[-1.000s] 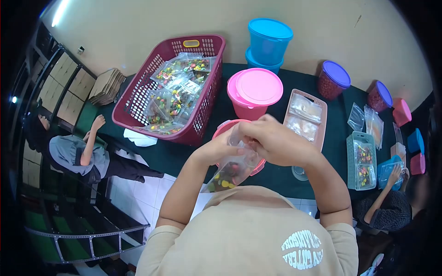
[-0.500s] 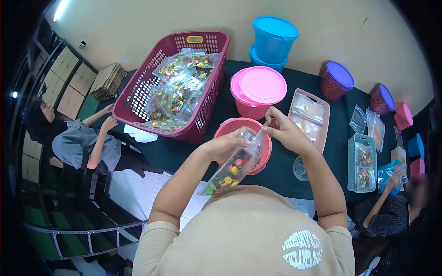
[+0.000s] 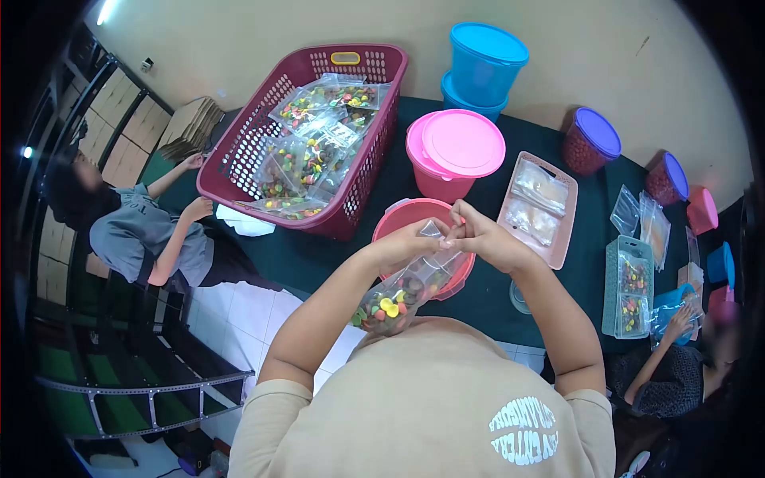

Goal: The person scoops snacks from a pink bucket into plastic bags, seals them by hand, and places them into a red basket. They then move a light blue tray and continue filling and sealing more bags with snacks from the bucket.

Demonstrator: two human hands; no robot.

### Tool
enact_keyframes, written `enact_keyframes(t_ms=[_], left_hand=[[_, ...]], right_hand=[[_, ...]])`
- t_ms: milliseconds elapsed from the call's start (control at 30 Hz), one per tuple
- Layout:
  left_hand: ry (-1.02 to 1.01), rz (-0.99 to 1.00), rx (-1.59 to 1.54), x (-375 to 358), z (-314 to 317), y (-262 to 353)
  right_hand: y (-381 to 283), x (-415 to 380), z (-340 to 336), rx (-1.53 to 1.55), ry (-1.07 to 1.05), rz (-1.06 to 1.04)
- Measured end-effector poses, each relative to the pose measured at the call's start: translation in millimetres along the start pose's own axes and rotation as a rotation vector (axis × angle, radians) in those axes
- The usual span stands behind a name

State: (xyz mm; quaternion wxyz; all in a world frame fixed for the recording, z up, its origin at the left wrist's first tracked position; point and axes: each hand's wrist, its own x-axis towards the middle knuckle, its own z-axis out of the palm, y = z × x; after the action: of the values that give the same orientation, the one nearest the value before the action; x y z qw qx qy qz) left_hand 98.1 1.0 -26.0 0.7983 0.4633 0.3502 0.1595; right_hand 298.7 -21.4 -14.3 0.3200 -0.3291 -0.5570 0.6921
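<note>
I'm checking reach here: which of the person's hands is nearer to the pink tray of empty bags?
Right. The right hand pinches the candy bag top just beside the pink tray; the left hand holds the bag farther from it, over the pink tub.

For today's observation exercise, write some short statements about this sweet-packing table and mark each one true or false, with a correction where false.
1. Both hands hold one clear bag of coloured sweets. True: the left hand and the right hand pinch its top edge.
2. The maroon basket is filled with boxes. False: it holds filled clear bags.
3. The lid of the pink tub is on. True.
4. The blue tub stands on the floor. False: it stands on the table by the wall.
5. The pink tray holds red sweets. False: it holds clear bags.
</note>
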Motion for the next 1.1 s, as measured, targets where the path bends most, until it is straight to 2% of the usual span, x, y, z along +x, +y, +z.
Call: enact_keyframes(t_ms=[200, 267, 400, 500, 633, 700, 800, 833, 900, 933, 1000, 1067, 1100], left_hand=[[-0.039, -0.016, 0.056, -12, 0, 14], [-0.103, 0.065, 0.088, -14, -2, 14], [-0.148, 0.060, 0.166, -24, -6, 13], [-0.102, 0.032, 0.472, -38, -9, 19], [0.008, 0.091, 0.424, -52, -23, 14], [0.040, 0.125, 0.402, -66, -27, 19], [0.117, 0.224, 0.289, -81, -38, 12], [0.145, 0.362, 0.187, -83, -46, 7], [0.226, 0.617, 0.032, -88, -47, 4], [0.226, 0.616, 0.033, -93, -43, 3], [0.415, 0.928, -0.252, -106, -36, 0], [0.278, 1.241, -0.195, -123, -27, 8], [0.109, 1.260, -0.085, -126, -35, 17]], right_hand=[[0, -1, -18, 0.147, 0.202, 0.026], [-9, -4, -22, 0.149, 0.231, 0.022], [-20, -9, -40, 0.085, 0.365, -0.037], [-26, -15, -52, 0.016, 0.453, -0.070], [-25, -18, -61, -0.012, 0.526, -0.064], [-19, -18, -59, -0.083, 0.628, -0.112], [-4, -18, -48, -0.038, 0.668, -0.190], [3, -19, -43, -0.118, 0.713, -0.049], [32, -15, -28, -0.646, 0.787, -0.182], [41, -16, -15, -0.949, 0.805, -0.243], [50, -21, 4, -1.183, 0.709, -0.408], [57, -33, 14, -1.283, 0.664, -0.373], [58, -38, 17, -1.228, 0.698, -0.419]])
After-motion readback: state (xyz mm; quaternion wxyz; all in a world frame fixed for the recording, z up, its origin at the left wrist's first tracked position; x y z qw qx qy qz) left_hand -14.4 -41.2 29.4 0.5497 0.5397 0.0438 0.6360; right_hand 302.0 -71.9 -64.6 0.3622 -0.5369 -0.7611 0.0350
